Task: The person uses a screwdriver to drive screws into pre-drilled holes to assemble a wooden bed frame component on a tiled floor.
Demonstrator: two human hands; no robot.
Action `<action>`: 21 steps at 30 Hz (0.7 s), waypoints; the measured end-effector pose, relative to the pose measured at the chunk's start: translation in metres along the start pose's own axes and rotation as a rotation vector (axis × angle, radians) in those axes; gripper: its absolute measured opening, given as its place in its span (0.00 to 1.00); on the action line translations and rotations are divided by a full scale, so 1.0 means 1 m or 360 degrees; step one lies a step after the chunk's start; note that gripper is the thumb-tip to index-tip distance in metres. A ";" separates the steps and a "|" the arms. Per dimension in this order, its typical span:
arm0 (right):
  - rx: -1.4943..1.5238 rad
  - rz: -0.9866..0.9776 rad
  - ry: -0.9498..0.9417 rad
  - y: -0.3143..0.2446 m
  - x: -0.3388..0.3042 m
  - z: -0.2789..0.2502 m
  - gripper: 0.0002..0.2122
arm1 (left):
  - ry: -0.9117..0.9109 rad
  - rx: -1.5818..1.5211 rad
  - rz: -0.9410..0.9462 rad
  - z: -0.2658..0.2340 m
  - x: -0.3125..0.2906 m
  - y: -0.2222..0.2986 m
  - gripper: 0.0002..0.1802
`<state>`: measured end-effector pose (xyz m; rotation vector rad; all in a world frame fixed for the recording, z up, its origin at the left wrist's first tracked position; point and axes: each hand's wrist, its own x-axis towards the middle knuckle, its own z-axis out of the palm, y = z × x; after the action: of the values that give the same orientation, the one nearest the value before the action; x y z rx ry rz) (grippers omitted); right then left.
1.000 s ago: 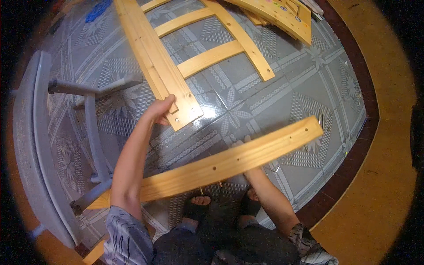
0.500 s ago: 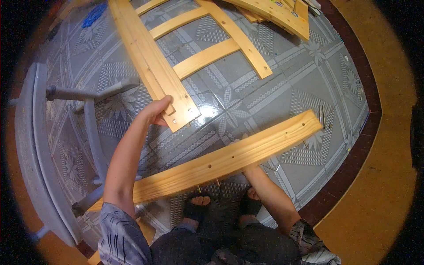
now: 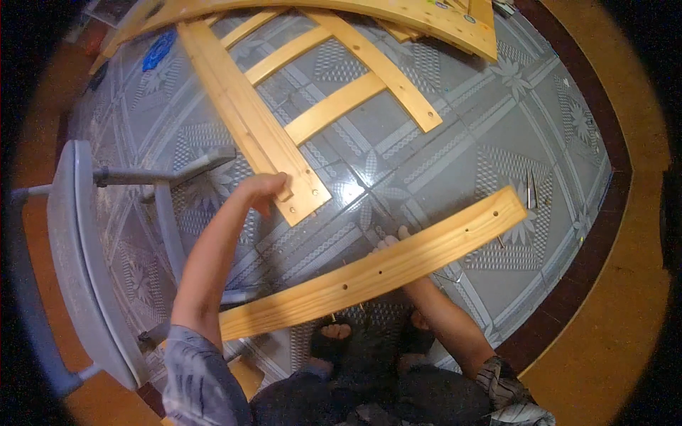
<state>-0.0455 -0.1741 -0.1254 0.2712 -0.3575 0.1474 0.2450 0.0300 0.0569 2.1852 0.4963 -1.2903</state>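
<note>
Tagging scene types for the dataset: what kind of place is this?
Probably a room at home used as a makeshift workshop. The floor is patterned grey tile, slatted pine frame parts lie straight on it, and a grey plastic chair lies tipped at the left. No workbench shows.

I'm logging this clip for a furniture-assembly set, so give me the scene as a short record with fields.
Setting: patterned tile floor, seen from above
Left hand: grips the near end of the slatted wooden frame
Right hand: mostly hidden behind the long wooden rail, fingertips show over its far edge
Rail: drilled holes along its face, lies across the person's front
Nearby: grey plastic chair tipped on its side at left; small metal screws on the floor at right
</note>
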 end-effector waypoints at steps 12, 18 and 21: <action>-0.0330 -0.0378 0.1023 0.015 0.027 0.072 0.16 | -0.0256 0.1055 0.1041 0.095 -0.184 -0.008 0.39; -0.0279 -0.0371 0.1050 0.015 0.038 0.076 0.16 | 0.0226 0.1144 0.1212 0.125 -0.198 -0.062 0.43; -0.0233 -0.0367 0.1049 0.014 0.035 0.080 0.17 | 0.0209 0.1138 0.1274 0.124 -0.188 -0.062 0.42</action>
<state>-0.0415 -0.1807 -0.0372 0.1056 0.3164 -0.0214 0.0370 -0.0058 0.1579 2.5873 -0.8646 -0.9263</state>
